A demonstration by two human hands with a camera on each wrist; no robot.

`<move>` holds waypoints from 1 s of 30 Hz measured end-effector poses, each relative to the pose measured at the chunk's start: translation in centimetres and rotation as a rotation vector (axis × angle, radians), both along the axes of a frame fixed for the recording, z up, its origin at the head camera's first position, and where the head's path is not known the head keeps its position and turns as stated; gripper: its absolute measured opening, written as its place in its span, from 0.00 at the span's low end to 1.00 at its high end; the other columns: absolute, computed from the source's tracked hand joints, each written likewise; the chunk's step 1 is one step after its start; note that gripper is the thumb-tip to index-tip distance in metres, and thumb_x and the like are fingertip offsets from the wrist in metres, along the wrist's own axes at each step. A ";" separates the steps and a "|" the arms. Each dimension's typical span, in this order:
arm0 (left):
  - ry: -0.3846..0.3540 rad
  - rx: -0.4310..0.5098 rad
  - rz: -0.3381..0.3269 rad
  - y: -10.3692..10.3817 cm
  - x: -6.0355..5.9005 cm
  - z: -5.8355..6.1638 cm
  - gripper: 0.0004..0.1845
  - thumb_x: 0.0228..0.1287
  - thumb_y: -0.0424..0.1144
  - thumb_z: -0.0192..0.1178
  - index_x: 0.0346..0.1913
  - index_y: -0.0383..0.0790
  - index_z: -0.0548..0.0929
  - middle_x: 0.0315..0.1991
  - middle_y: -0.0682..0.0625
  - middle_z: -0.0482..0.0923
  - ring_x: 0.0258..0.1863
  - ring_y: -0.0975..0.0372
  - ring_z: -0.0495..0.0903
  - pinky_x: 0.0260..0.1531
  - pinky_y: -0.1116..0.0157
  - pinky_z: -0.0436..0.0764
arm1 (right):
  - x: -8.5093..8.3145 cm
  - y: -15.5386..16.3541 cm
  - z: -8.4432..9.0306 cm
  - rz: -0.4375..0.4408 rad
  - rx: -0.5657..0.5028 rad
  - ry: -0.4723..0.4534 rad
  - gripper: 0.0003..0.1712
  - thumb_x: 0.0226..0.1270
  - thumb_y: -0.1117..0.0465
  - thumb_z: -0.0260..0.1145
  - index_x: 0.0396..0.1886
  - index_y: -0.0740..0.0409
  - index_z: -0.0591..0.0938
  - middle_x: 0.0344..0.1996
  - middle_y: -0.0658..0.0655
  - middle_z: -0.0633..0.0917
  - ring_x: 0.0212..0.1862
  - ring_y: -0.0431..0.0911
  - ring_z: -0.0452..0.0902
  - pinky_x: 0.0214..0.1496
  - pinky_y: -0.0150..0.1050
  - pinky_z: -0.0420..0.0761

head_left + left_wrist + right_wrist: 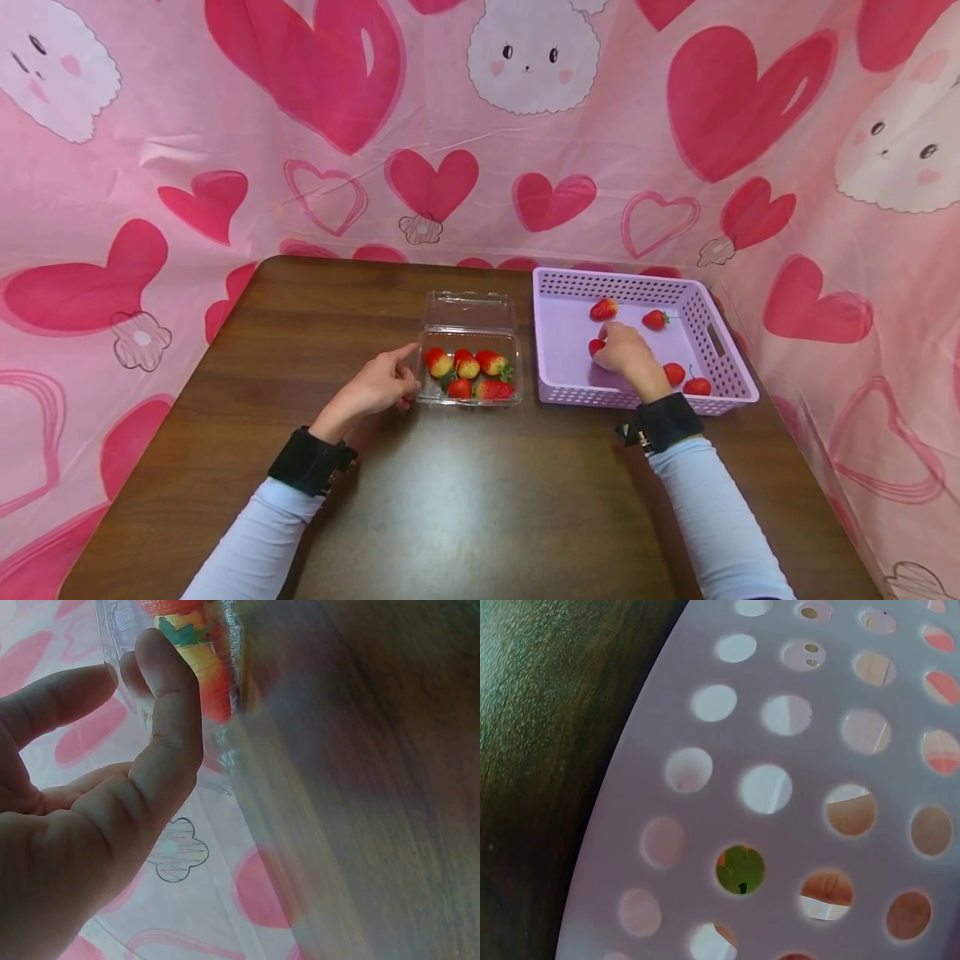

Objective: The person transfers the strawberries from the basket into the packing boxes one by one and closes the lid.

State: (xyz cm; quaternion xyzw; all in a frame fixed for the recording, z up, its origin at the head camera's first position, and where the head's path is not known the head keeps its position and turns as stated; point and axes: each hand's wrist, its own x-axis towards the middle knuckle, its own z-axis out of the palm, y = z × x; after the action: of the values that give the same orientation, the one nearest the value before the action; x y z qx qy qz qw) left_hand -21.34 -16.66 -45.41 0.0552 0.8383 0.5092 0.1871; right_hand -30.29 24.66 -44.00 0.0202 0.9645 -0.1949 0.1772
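Observation:
My left hand is at the left side of a clear plastic clamshell box, its fingers fairly straight and touching the box's side. Several red and yellow strawberries lie in that box, whose lid stands raised at the back. In the left wrist view, the thumb and fingers are beside the clear wall. Inside a lilac basket, my right hand pinches a red strawberry, mostly hidden by the fingers. The right wrist view is largely blocked by the basket's perforated wall.
Other strawberries lie in the basket: one at the back, another to its right, and two red fruits near the front right. Box and basket stand apart on a brown wooden table. A pink heart-patterned cloth hangs around it.

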 end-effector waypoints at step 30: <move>0.001 -0.004 0.003 -0.1 0.0 -0.2 0.40 0.72 0.26 0.62 0.82 0.31 0.57 0.32 0.42 0.76 0.26 0.53 0.79 0.37 0.56 0.88 | 1.3 -1.4 1.0 0.029 0.015 0.094 0.29 0.68 0.58 0.70 0.63 0.70 0.75 0.52 0.72 0.81 0.52 0.63 0.75 0.62 0.61 0.77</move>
State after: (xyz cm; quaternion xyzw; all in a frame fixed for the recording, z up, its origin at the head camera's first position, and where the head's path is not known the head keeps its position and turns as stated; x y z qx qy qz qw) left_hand -21.32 -16.71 -45.57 0.0538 0.8394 0.5079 0.1858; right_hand -29.00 23.24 -43.04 -0.0016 0.9733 -0.1859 0.1345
